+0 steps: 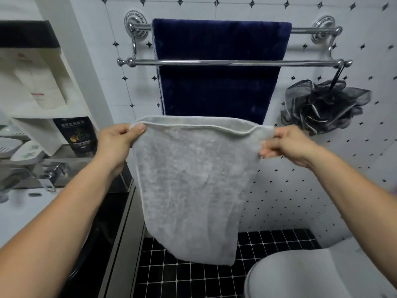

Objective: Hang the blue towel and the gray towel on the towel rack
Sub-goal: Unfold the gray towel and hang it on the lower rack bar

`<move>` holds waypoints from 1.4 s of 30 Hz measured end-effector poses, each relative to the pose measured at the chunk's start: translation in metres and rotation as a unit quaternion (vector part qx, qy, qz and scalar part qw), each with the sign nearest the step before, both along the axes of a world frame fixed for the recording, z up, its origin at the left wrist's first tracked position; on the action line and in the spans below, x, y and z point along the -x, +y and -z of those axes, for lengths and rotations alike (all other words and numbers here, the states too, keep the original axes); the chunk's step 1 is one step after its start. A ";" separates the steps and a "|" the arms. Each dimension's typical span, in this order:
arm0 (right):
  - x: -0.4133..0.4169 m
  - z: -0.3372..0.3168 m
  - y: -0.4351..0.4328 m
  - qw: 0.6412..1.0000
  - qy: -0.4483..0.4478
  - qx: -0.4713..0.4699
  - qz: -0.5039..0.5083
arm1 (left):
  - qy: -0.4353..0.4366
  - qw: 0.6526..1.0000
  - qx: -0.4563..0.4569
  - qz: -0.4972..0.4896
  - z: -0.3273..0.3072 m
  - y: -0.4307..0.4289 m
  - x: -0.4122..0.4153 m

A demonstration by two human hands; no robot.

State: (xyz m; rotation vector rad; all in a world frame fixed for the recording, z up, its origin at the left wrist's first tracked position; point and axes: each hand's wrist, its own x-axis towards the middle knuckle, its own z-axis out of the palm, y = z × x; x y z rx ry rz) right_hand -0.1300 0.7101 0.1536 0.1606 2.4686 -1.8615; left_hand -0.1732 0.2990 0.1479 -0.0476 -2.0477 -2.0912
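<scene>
The blue towel [219, 78] hangs over the back bar of the chrome towel rack [305, 63] on the tiled wall. The rack's front bar is bare. Below the rack I hold the gray towel [191, 186] spread out in the air by its top edge. My left hand [120, 139] pinches the towel's upper left corner. My right hand [285, 145] pinches the upper right corner. The towel hangs down freely towards the floor and covers the blue towel's lower edge.
A dark mesh bath sponge [322, 104] hangs from the rack's right end. Shelves with bottles [43, 82] and a counter with a tap [53, 175] stand at the left. A white toilet lid [300, 274] sits at the lower right above a black tiled floor.
</scene>
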 end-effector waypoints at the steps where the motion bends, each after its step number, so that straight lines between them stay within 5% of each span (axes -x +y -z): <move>1: -0.009 -0.001 -0.001 0.994 -0.038 0.003 -0.099 | -0.004 0.998 -0.052 -0.024 0.000 -0.003 0.003; 2: -0.017 -0.003 -0.001 0.984 -0.065 0.012 -0.168 | -0.009 0.994 -0.102 -0.044 -0.001 -0.007 0.003; 4: -0.015 -0.004 0.002 0.988 -0.042 0.039 -0.142 | -0.025 0.992 -0.120 -0.036 0.003 -0.012 -0.002; 7: -0.003 -0.001 0.009 0.995 0.023 0.016 0.098 | -0.097 0.970 0.093 0.201 0.022 0.000 -0.029; 9: -0.006 0.005 0.010 0.996 -0.017 -0.011 0.083 | -0.111 0.915 0.173 0.346 0.030 0.008 -0.044; 12: -0.024 0.012 0.010 0.987 -0.115 0.018 -0.109 | -0.078 0.984 0.014 0.159 0.024 0.002 -0.030; 14: -0.022 0.013 0.010 0.991 -0.087 0.065 -0.081 | -0.072 0.995 -0.057 0.028 0.024 -0.009 -0.016; 17: -0.014 0.013 0.013 0.995 -0.017 0.008 0.093 | -0.060 0.990 0.074 0.100 0.024 -0.006 -0.021; 22: -0.029 0.004 0.012 0.987 -0.072 0.076 -0.123 | -0.033 0.995 -0.093 -0.014 0.017 -0.008 -0.013; 24: -0.019 0.003 0.017 0.995 -0.027 0.089 -0.024 | -0.038 0.998 -0.011 0.052 0.025 -0.004 -0.019; 27: -0.012 0.007 0.018 0.992 -0.003 -0.021 0.124 | -0.006 0.994 0.072 0.088 0.024 0.006 -0.025; 30: -0.024 0.005 0.011 0.992 -0.079 -0.038 -0.089 | 0.024 0.999 -0.029 -0.020 0.020 0.001 -0.012; 32: -0.028 0.002 0.015 0.982 -0.099 0.001 -0.162 | 0.021 0.999 0.034 0.013 0.021 -0.003 -0.010; 36: -0.018 0.003 0.021 0.998 -0.025 -0.032 0.051 | -0.009 0.989 0.146 0.031 0.023 -0.011 -0.011; 42: -0.010 -0.003 0.013 0.989 -0.001 0.122 0.077 | -0.008 0.996 0.084 0.030 0.008 0.004 -0.020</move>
